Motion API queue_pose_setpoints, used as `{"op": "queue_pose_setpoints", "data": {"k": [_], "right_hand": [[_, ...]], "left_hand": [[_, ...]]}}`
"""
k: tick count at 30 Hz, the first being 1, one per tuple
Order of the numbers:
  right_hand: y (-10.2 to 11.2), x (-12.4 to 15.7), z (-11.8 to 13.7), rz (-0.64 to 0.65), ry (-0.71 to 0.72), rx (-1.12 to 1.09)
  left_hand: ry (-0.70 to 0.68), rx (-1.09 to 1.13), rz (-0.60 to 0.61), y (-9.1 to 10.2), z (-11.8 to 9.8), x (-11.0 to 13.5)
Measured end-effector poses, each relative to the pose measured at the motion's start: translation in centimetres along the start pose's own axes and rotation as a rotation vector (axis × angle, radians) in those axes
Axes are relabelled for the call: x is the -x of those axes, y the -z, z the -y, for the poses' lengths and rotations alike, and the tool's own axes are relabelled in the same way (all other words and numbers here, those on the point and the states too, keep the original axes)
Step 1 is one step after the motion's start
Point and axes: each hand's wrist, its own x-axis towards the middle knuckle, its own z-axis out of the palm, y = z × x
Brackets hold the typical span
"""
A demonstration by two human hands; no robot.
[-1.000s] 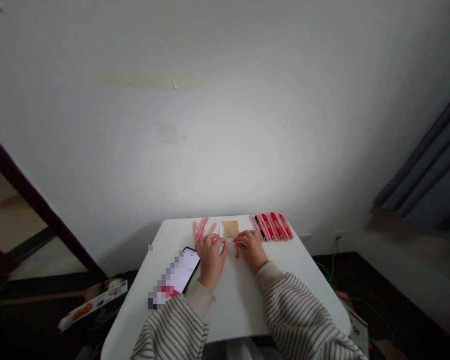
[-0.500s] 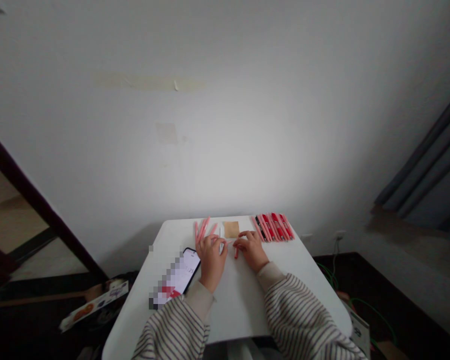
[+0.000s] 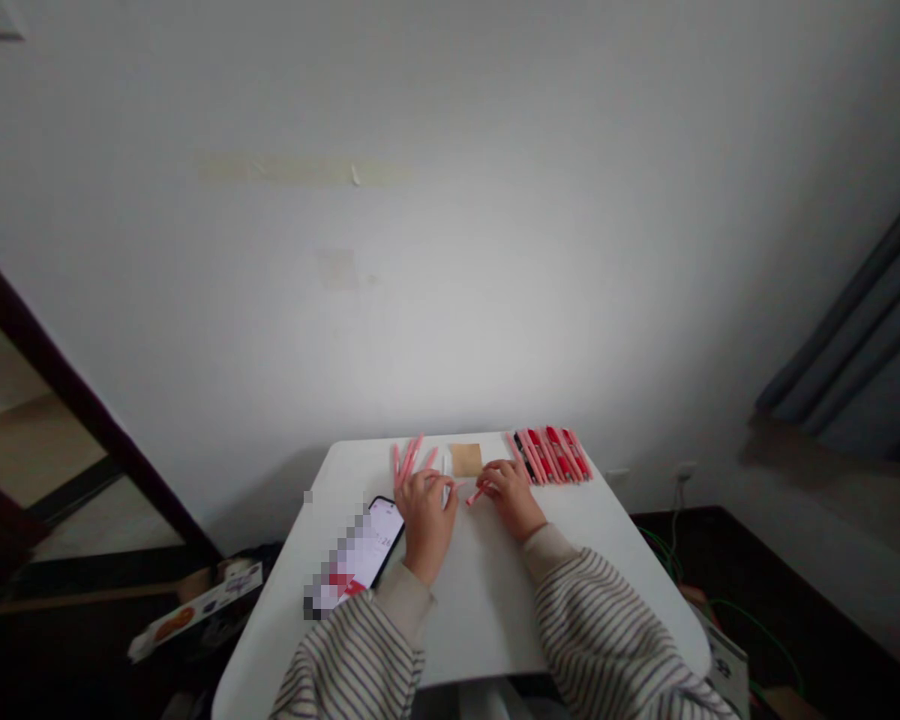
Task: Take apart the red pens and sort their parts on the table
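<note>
My left hand [image 3: 427, 525] is closed, thumb and fingers pinched round a thin pale pen piece [image 3: 460, 485] whose tip points right. My right hand [image 3: 516, 500] pinches a short pink pen part [image 3: 475, 496], slanted with its lower end towards me. A small gap separates the two pieces. Just beyond my left fingers lie several loose pink pen parts [image 3: 409, 458]. A tan square of paper [image 3: 466, 460] rests behind the hands. To the right stands a row of pink and red pens [image 3: 551, 457], with a black one among them.
A phone [image 3: 375, 540] with a lit screen lies left of my left forearm on the white table [image 3: 480, 620]. The wall [image 3: 450, 330] rises behind the table's far edge. Green cables [image 3: 667, 545] run along the floor at the right.
My right hand has turned the pink pen part from nearly upright to a slant. The left hand keeps its pinch. The whole view has shifted slightly.
</note>
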Motion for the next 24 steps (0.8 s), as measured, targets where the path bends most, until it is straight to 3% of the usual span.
{"op": "queue_pose_setpoints", "data": {"k": [11, 24], "right_hand": [[0.34, -0.22, -0.85, -0.157, -0.117, 0.024], [0.23, -0.18, -0.28, -0.115, -0.058, -0.007]], "left_hand": [[0.034, -0.010, 0.011, 0.41, -0.07, -0.21], [-0.015, 0.033, 0.005, -0.04, 0.09, -0.07]]}}
